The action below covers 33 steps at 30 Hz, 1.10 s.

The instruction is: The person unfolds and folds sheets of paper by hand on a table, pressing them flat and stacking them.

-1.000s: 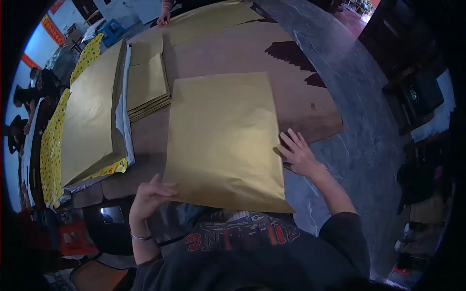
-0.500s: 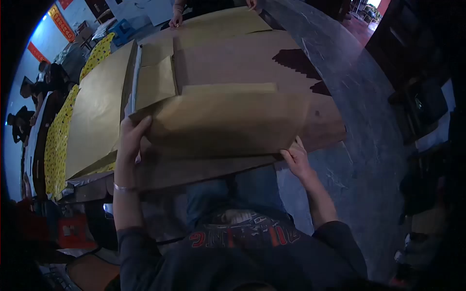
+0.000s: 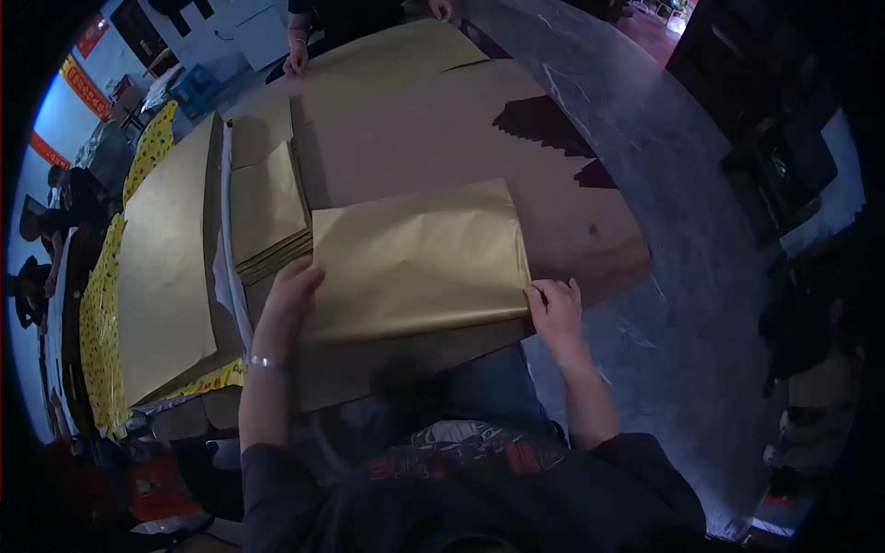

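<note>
A folded sheet of gold-brown paper lies at the near side of the table in front of me. My left hand is closed at its left edge, the fingers partly hidden and slightly blurred. At the lower right corner, my right hand pinches the paper between thumb and fingers. Just beyond my left hand lies a stack of folded gold-brown paper, its layered edges facing me.
Large gold-brown sheets lie left of a pale strip, over a yellow patterned cloth. Across the brown tabletop, another person's hand rests by a far sheet. Dark jagged pieces lie right.
The paper between my hands has come down from a raised, tilted position to lie flatter on the table. My left hand has moved right, and the stack beside it shows more fully.
</note>
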Tool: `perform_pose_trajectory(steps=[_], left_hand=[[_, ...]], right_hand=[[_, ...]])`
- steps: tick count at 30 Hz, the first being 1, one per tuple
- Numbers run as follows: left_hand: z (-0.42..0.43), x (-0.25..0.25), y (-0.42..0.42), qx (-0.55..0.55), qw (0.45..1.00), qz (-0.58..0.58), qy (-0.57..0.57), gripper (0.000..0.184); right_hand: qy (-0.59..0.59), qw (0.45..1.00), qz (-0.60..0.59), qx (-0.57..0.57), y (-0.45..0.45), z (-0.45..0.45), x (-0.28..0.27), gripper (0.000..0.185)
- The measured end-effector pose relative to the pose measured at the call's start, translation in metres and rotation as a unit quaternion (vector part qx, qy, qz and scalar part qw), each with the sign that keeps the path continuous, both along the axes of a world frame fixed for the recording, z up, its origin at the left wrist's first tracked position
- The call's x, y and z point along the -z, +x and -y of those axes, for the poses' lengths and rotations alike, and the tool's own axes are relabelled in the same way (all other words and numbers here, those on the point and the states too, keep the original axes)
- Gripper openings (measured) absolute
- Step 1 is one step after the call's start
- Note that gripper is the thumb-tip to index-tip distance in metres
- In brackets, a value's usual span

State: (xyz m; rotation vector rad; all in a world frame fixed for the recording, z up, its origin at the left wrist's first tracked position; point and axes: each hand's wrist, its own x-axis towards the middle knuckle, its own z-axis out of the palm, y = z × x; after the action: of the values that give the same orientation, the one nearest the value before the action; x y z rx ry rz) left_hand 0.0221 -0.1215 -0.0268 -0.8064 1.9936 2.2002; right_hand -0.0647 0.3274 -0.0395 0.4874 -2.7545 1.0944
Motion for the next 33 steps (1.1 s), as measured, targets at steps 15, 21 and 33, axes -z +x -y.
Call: perform_pose_trajectory(steps=[15, 21, 33], left_hand=[[-0.008, 0.006, 0.016, 0.028, 0.924, -0.005, -0.38, 0.042], [-0.021, -0.006, 0.005, 0.03, 0.893, 0.01, -0.448, 0.046], [-0.019, -0.002, 0.003, 0.026, 0.899, 0.022, -0.436, 0.039]], right_hand=[[0.115, 0.992, -0.045, -0.025, -0.013, 0.012, -0.014, 0.028], [0.141, 0.986, -0.063, -0.058, -0.017, 0.007, -0.007, 0.027], [0.156, 0.982, -0.05, -0.096, -0.02, 0.006, -0.015, 0.024]])
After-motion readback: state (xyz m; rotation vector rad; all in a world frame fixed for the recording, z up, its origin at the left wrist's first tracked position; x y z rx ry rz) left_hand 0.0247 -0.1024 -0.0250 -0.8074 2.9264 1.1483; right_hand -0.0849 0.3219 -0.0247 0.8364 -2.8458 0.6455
